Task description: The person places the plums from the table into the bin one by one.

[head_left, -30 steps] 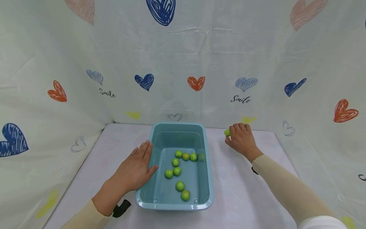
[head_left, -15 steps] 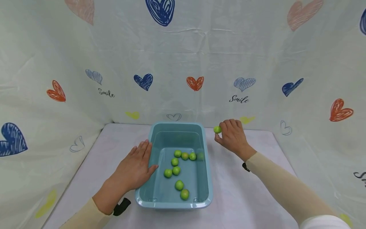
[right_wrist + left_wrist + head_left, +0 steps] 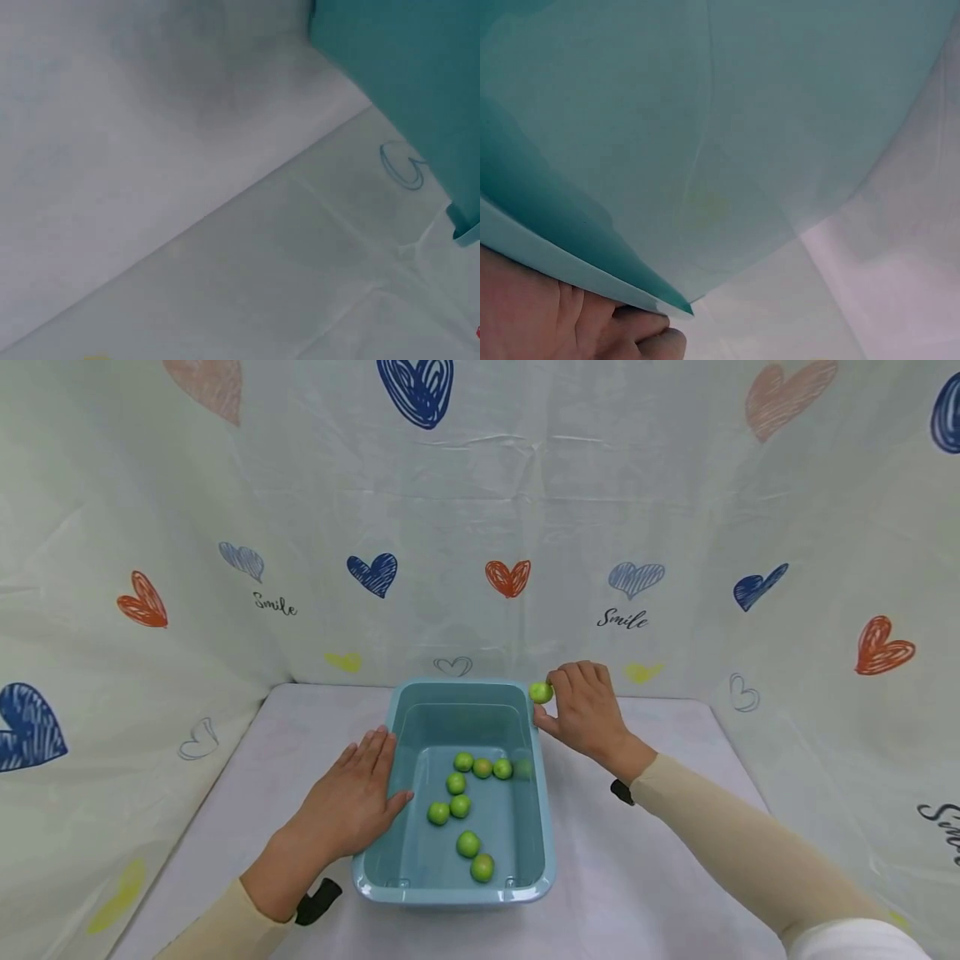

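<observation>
A light blue plastic tub (image 3: pixel 542 827) stands on the table with several small round green fruits (image 3: pixel 482 868) scattered over its floor. My left hand (image 3: pixel 348 802) lies against the tub's left rim, fingers straight and thumb over the edge. In the left wrist view, part of that hand (image 3: pixel 577 322) shows beneath the rim. My right hand (image 3: pixel 588 706) pinches one green fruit (image 3: pixel 541 693) between thumb and fingers, at the far right corner of the tub. The right wrist view catches the tub's outer wall (image 3: pixel 420 82), but neither the hand nor the fruit.
A pale cloth covers the table (image 3: pixel 637 860), on both sides of the tub. White sheeting (image 3: pixel 450 485) with printed hearts hangs behind the table and along its sides.
My right hand has carried the pinched green fruit leftward and slightly up, from the table's right side to the tub's rim. My left hand and the fruits in the tub stay put.
</observation>
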### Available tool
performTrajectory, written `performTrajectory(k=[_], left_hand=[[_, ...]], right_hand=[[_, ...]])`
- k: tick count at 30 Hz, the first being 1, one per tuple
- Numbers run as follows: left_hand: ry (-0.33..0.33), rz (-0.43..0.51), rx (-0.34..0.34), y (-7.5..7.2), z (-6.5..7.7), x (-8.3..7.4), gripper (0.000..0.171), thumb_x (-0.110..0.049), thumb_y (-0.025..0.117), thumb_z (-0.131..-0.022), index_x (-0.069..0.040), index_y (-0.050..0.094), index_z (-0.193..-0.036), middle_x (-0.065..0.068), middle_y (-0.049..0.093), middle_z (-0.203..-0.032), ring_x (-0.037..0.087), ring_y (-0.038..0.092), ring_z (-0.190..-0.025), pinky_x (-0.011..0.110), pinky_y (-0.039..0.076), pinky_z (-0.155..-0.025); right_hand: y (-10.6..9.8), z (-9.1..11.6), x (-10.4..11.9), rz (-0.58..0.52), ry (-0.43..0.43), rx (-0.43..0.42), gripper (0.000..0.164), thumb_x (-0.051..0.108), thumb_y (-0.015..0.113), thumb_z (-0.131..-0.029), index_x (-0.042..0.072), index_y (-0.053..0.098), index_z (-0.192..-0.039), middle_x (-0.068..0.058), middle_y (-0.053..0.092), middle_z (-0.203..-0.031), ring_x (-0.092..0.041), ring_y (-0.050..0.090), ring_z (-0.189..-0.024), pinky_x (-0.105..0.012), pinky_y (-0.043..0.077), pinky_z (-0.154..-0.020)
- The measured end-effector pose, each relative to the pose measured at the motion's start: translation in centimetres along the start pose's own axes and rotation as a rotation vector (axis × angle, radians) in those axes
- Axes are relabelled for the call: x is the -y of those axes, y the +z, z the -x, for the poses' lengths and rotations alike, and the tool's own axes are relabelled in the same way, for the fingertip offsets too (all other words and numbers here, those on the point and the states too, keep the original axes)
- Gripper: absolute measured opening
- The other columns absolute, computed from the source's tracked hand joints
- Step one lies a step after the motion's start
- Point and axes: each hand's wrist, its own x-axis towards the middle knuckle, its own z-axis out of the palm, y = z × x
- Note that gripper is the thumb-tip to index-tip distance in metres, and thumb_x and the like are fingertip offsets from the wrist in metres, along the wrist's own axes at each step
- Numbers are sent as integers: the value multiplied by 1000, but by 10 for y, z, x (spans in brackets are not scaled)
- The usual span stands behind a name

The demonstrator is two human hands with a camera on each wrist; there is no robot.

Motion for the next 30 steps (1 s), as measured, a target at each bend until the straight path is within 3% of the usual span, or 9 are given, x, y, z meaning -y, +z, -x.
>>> performTrajectory(k=[17, 30], left_hand=[[4, 24, -8, 3, 1, 1, 84, -43, 63, -105, 11, 31, -160, 30, 28, -169, 47, 29, -157, 61, 28, -127], [24, 18, -25, 3, 0, 2, 83, -42, 63, -105, 13, 32, -159, 31, 29, -168, 46, 30, -157, 61, 31, -125]], right_hand=[[-3, -26, 59, -118, -65, -41, 37, 37, 76, -86, 7, 59, -99, -9, 59, -93, -30, 53, -87, -44, 42, -77], [-9, -25, 90, -206, -114, 132, 31, 37, 74, -87, 11, 60, -96, -4, 57, -90, -24, 51, -85, -40, 41, -76]])
